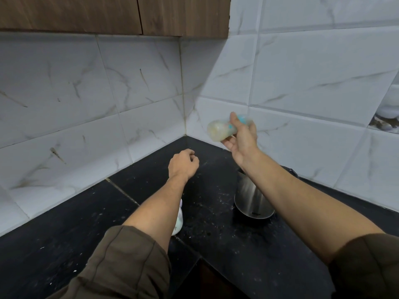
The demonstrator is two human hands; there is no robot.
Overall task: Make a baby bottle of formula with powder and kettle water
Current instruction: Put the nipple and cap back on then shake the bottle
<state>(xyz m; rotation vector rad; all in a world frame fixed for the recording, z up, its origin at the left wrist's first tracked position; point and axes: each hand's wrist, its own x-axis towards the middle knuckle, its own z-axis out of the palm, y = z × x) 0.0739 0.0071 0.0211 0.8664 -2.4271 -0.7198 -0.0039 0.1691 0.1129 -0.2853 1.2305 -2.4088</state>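
Hands first, in the single head view: two, both bare, both reaching out from rolled brown sleeves [129,255] over a black stone countertop [64,244] set into a tiled corner. One baby bottle [219,130] is in sight, held up in the air by the right hand [241,137] in front of the right-hand wall, well above the counter. The fingers and thumb are wrapped round its middle, and it lies nearly on its side with one pale rounded end toward the corner. The bottle is badly blurred, so only a milky, yellowish fill and some teal marks can be made out; its other end is hidden behind the fingers. The left hand [183,164] hangs over the counter near the corner, fingers loosely curled and holding nothing. One steel kettle [252,197] stands on the counter beneath the right forearm, which covers its top. One small white container [179,221] shows just beside the left forearm, mostly hidden by it, so I cannot tell what it is. White specks are scattered on the stone between it and the kettle. Two wooden cabinet doors [86,14] are cut off by the upper edge, above white marbled wall tiles [64,93].
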